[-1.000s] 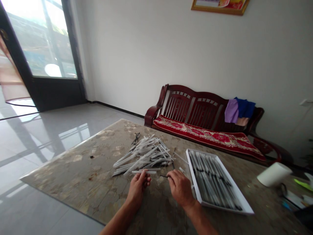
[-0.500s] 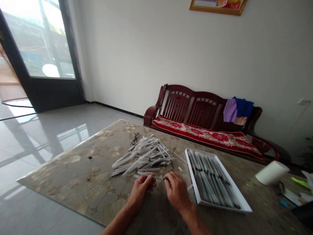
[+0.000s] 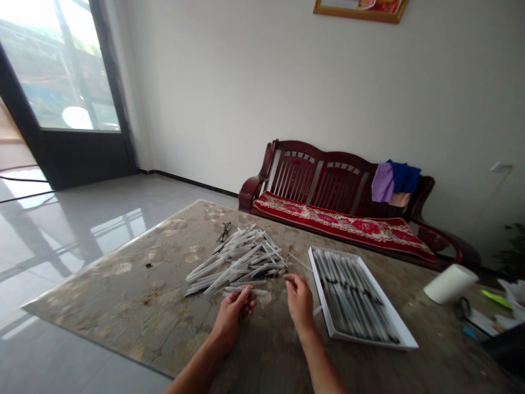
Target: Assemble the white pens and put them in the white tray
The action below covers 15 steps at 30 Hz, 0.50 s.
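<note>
"Hands first. How are they?"

"The left hand [image 3: 233, 317] is curled, close to one clear plastic tube [image 3: 259, 292]. I cannot tell if it really grips this tube. The right hand [image 3: 299, 302] is half closed, and I cannot tell if it has something small inside."

"Where are the other tubes?"

"They lie in a messy pile [image 3: 235, 264] on the stone table [image 3: 135, 306], just in front of the hands. Glasses [image 3: 223, 232] are beside the far end of the pile."

"And on the right side?"

"A white tray [image 3: 320, 293] is just beside the right hand, with many pens [image 3: 350, 295] side by side inside. Farther away stand a white paper roll [image 3: 450, 284] and a wooden bench [image 3: 315, 169] with a red cushion [image 3: 340, 223]."
</note>
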Available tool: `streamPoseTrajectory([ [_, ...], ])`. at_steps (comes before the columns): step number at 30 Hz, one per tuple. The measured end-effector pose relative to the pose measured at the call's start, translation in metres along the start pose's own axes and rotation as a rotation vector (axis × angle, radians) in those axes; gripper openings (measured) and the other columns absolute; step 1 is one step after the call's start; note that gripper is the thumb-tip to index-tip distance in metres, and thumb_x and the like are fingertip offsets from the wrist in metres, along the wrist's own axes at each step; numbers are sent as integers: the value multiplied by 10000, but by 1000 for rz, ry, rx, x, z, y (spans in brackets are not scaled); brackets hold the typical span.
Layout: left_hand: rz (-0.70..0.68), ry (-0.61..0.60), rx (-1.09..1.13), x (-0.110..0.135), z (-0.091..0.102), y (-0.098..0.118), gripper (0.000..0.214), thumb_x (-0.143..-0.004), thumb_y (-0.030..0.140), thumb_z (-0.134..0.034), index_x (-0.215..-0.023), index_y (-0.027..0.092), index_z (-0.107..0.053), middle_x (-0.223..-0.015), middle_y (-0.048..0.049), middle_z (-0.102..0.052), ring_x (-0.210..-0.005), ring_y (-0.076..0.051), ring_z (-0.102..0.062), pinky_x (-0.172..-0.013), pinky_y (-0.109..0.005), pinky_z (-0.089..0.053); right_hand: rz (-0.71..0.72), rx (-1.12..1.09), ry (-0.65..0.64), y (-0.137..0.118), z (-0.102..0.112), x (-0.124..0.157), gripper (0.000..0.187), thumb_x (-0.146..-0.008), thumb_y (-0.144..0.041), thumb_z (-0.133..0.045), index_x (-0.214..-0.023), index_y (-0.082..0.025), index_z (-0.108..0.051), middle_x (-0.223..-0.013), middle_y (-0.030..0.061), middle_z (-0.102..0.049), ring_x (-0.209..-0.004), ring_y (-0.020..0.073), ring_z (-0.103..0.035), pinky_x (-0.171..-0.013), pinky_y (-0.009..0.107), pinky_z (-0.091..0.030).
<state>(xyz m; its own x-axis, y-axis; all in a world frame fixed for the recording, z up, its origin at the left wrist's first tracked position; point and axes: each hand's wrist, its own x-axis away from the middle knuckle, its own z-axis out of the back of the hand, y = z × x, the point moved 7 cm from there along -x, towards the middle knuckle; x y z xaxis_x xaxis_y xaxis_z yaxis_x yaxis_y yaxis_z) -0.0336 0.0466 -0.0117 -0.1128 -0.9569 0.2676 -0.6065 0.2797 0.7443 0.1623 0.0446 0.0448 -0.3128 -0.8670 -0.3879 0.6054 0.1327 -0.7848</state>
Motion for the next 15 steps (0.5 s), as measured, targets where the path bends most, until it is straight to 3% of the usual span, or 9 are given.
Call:
streamPoseTrajectory([
  [5, 15, 14, 45, -3, -1, -1, 479, -521, 446, -884, -835, 128, -712, -648, -22, -685, -541, -95, -595, -485, -179, -445, 56, 452, -107, 28, 11, -11, 165, -841, -151, -521, -797, -216, -666, -867, 61, -682, -822, 210, -651, -742, 287, -461],
  [11, 11, 26, 39, -1, 1, -2, 485, -521, 452, -883, -835, 132, -700, -658, -12, -676, -553, -96, -597, -496, -184, -455, 40, 737, -258, 24, -6, -11, 129, -850, -132, -562, -852, -212, -663, -935, 54, -675, -908, 190, -642, -754, 243, -428],
  [15, 16, 33, 49, -2, 1, -2, 498, -502, 448, -894, -839, 136, -701, -652, -8, -674, -558, -96, -600, -502, -182, -463, 72, 839, -335, 17, -11, -10, 271, -869, -44, -450, -937, -195, -664, -999, 87, -669, -935, 198, -643, -745, 254, -433],
])
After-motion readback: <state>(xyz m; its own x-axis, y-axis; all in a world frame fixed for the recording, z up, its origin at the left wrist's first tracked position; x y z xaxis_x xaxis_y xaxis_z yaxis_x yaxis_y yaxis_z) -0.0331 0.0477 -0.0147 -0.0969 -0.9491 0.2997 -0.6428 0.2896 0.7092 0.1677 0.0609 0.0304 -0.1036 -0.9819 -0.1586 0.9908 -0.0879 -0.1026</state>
